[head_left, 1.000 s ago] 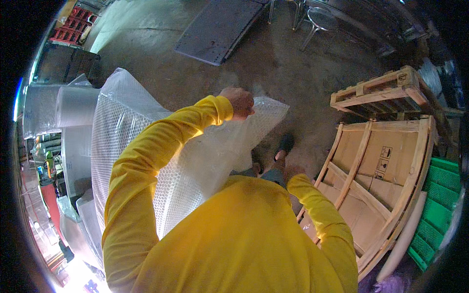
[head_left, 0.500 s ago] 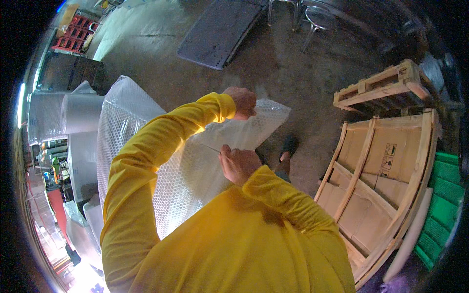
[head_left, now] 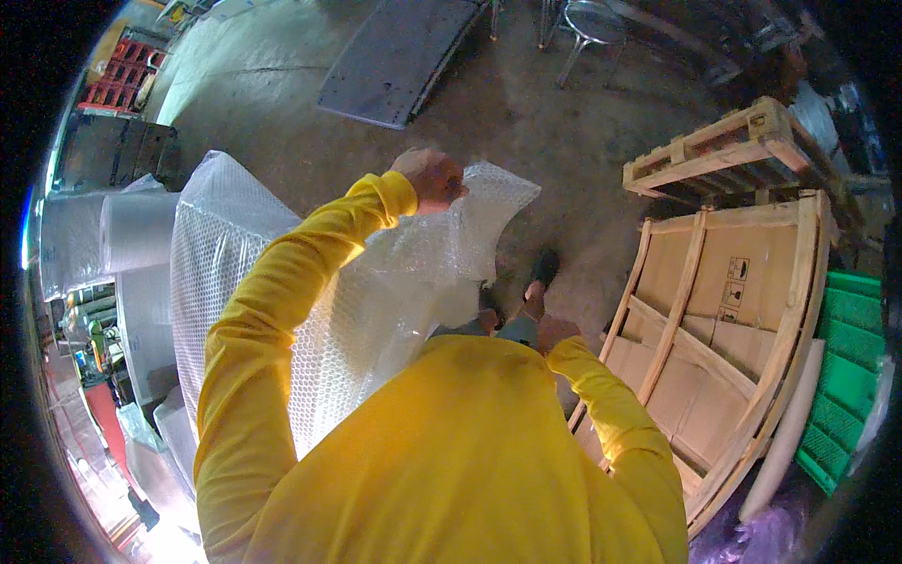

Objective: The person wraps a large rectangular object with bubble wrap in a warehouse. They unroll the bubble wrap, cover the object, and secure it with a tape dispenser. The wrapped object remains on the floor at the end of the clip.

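Note:
A large clear sheet of bubble wrap (head_left: 329, 348) spreads in front of me and to my left, its loose far end rising to a pointed corner (head_left: 507, 183). My left hand (head_left: 432, 180) is closed on the far edge of the wrap near that corner. Off the wrap to the right, my right hand (head_left: 556, 331) hangs low by my leg, close to my shorts. Its fingers are blurred and partly hidden, so I cannot make out whether it holds anything.
To the right stand a wooden crate with cardboard (head_left: 723, 282), a wooden pallet (head_left: 723, 150) and a green plastic crate (head_left: 846, 348). A dark flat panel (head_left: 399, 61) and a metal stool (head_left: 597, 21) lie ahead. Rolls of wrap (head_left: 141, 230) stand at left.
My right hand has left the wrap, where a thin pointed thing stuck out of its fingers, and moved right and down beside my leg. My left hand still grips the wrap.

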